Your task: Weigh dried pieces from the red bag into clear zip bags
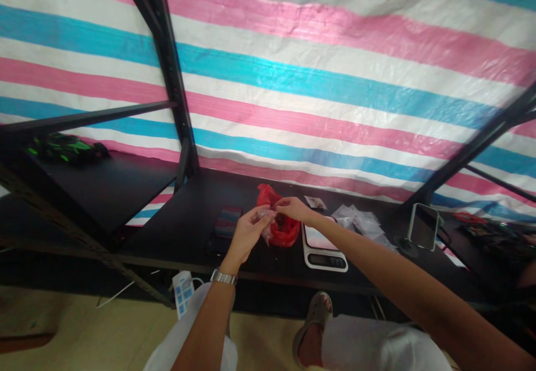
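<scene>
My left hand [250, 231] pinches a small clear plastic bag [267, 231] in front of a red plastic bag [285, 239]. Close beside it, my right hand [294, 209] reaches over the red bag with its fingertips pressed together near the top of the clear bag. Whether those fingertips hold the clear bag's edge or something small, I cannot make out. Inside the open red bag lies something dark brown, partly hidden. Right of the red bag, a white digital scale [325, 262] sits partly under my right forearm.
Several clear bags [362, 223] lie right of the scale, and a small printed packet [315, 202] behind it. A phone [424, 227] stands on a holder at the right. A dark, flat striped item [228, 221] lies left. Black shelf posts [171, 69] frame the black table [180, 223].
</scene>
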A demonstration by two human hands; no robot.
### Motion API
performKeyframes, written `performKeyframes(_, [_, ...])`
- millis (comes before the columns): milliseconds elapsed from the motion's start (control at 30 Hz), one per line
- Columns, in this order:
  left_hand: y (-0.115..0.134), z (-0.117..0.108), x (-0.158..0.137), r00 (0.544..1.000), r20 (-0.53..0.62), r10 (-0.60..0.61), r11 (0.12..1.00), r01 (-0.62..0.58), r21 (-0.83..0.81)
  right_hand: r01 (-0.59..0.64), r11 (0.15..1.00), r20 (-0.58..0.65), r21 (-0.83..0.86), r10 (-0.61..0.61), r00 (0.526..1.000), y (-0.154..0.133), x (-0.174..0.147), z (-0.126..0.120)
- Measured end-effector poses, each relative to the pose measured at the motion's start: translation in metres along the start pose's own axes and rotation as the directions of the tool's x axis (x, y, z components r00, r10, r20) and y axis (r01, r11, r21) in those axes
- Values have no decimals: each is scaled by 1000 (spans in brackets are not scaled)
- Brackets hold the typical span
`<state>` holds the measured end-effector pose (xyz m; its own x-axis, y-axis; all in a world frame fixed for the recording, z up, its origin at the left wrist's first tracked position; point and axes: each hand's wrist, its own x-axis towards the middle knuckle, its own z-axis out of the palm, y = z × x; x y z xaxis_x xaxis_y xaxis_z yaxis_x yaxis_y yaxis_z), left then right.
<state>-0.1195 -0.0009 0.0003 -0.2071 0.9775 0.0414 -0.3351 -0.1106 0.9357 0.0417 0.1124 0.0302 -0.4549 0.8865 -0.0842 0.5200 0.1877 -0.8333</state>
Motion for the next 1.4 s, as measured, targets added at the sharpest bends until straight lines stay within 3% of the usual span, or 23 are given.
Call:
performKeyframes(300, [-2, -4, -1, 995, 52, 82, 985, -89, 150, 11, 982, -37, 187, -4, 999, -24, -30, -33])
performKeyframes(433, [-10, 1, 2, 993, 36, 110, 980, -114, 165, 139, 977, -82, 162, -127, 989, -35, -41, -33])
performKeyframes(567, [-12, 6, 4, 987, 79, 140, 980, -149, 130, 389, 907, -124, -162, -409, 904, -43, -49, -23])
performKeyframes(700, [-13, 7, 6, 988, 14, 156, 981, -157, 113, 467, 771, -56, -433, -540, 840, -48, -56, -16])
performKeyframes(900, [-14, 5, 7, 981, 30, 193, 979, -195, 65, 607, 594, 86, -529, -673, 734, -48, -61, -15])
performKeyframes(1067, [-12, 2, 5, 982, 29, 187, 978, -189, 94, 607, 563, 12, -561, -728, 686, -49, -60, -19])
performKeyframes(1133, [-11, -1, 2, 985, 22, 170, 978, -171, 116, 570, 574, -22, -588, -716, 698, -50, -56, -23])
performKeyframes(1200, [-10, -7, -2, 988, 27, 153, 975, -156, 157, 484, 602, 0, -635, -626, 780, -50, -48, -28])
performKeyframes(1300, [-9, -18, -7, 989, 22, 143, 961, -145, 236, 321, 632, 76, -705, -383, 920, -45, -34, -28])
performKeyframes(1400, [-12, -26, -9, 992, 14, 127, 951, -126, 283, 233, 648, 72, -725, -265, 962, -34, -21, -18])
